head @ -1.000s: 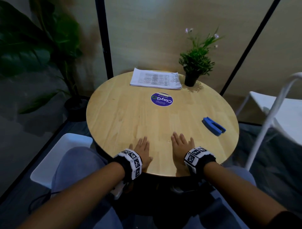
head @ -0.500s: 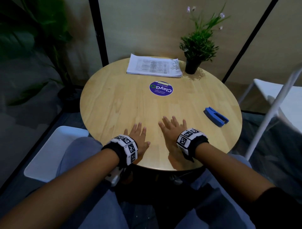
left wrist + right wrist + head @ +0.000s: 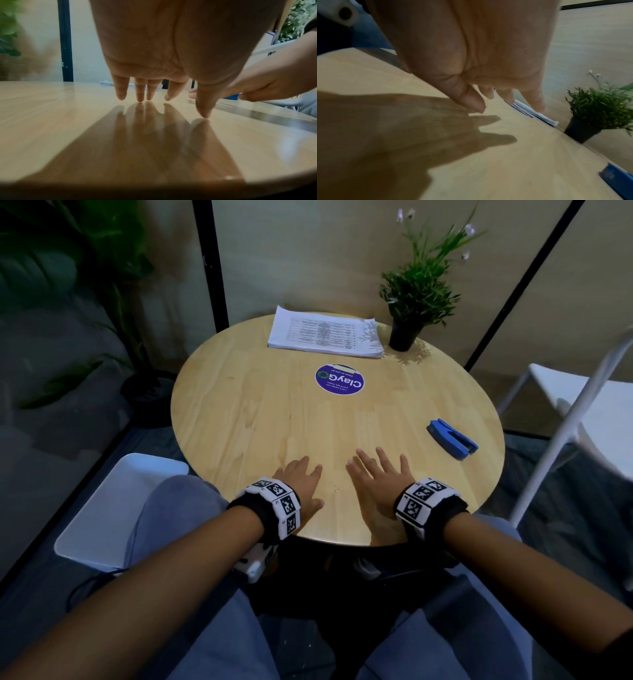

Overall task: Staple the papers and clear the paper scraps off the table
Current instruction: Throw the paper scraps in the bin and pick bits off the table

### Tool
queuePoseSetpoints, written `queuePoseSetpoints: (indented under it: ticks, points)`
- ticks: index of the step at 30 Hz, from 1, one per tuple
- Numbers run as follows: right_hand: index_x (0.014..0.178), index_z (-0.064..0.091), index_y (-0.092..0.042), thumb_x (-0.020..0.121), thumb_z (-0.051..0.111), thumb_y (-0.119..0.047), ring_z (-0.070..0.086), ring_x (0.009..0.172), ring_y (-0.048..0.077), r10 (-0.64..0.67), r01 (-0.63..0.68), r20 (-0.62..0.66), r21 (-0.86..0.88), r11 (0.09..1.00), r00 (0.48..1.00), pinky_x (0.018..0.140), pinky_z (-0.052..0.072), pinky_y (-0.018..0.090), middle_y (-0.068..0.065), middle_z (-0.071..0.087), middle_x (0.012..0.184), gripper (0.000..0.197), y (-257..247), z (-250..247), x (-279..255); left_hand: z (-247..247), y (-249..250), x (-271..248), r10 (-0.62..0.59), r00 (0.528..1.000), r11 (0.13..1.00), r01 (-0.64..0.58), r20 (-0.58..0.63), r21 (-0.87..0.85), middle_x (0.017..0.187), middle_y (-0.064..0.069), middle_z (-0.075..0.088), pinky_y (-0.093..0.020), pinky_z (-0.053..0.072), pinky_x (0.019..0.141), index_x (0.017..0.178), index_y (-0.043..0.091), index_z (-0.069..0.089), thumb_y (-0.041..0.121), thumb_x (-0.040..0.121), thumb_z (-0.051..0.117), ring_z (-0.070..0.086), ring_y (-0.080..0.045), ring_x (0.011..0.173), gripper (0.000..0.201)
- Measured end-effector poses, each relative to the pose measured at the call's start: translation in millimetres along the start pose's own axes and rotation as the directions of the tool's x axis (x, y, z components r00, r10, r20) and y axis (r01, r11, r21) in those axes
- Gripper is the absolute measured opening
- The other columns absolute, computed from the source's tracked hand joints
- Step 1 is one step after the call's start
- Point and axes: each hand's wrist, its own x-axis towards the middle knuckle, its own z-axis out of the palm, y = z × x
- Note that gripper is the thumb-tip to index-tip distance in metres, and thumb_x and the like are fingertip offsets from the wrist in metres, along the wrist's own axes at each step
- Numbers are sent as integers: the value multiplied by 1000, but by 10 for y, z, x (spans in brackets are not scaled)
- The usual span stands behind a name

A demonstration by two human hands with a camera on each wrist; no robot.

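Table: round, pale wood, straight in front of me; it carries everything listed below.
Large plant: dark leafy one on the floor off the table's 10 o'clock side, its pot by the table edge.
White chair: stands off the table's 3 o'clock side.
Papers: a printed stack lying flat at the table's 12 o'clock edge, well apart from both my hands; from my right wrist I see its layered edge.
Small potted plant: black pot at about 1 o'clock, just beside the right end of the papers.
Purple sticker: round, flat on the table near its centre, just on my side of the papers.
My right hand: at about 6 o'clock, palm down above the table, fingers straight and spread, holding nothing; the right wrist view shows its shadow on the wood beneath.
My left hand: just beside the right one at about 7 o'clock, palm down, fingers straight and loosely apart, gripping nothing; the left wrist view shows the fingertips at the wood.
Stapler: blue, lying at about 4 o'clock near the table edge, apart from my right hand.
Paper scraps: a few tiny pale flecks on the wood between my two hands.
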Motion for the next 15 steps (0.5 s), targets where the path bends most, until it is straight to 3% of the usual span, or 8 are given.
queuePoseSetpoints:
  ticks: [3,7,9,11,13,15]
  points:
    - [149,-11,-22,96,40,-24,-15,145,30,-16,16,-5,-44,999,1000,114,1,61,-3,-21,157,74,-118,81,-25,82,43,-6,6,1000,1000,-6,7,11,159,-11,-4,-53,14,115,150,28,7,43,96,36,3,-32,146,63]
    - [149,-12,-15,93,45,-28,-14,146,31,-44,42,-56,-27,999,997,113,3,61,-1,-20,158,82,-310,166,-72,95,81,-49,22,999,999,-23,26,45,159,-11,-4,-56,15,114,147,40,8,37,100,29,3,-36,145,52]
    - [149,-11,-15,93,46,-26,-13,146,32,-70,70,-42,-7,998,997,114,5,60,0,-20,158,80,-338,176,-124,79,75,-83,64,998,996,-65,16,62,158,-12,5,-54,23,112,146,39,17,34,99,31,11,-37,143,49]
    - [150,-2,-16,93,46,-21,-8,146,31,-91,95,-45,79,992,995,115,9,58,1,-13,159,75,-301,155,-166,48,63,-106,102,992,995,-101,-74,21,149,-13,27,-48,37,105,137,32,39,29,97,38,28,-35,134,41]
    - [147,23,-17,93,45,-20,17,143,31,-64,110,-185,250,962,981,113,26,49,7,17,156,59,-237,161,-127,3,55,-97,76,985,991,-92,-155,-95,132,-12,44,-43,43,99,127,22,53,21,94,45,42,-33,122,34]
    - [127,56,-20,91,51,-24,49,119,28,61,133,-377,468,874,924,97,43,33,10,54,129,37,-154,166,-59,-41,58,-65,7,986,982,-38,-165,-186,125,-12,49,-37,44,97,125,15,57,15,92,51,49,-31,116,33]
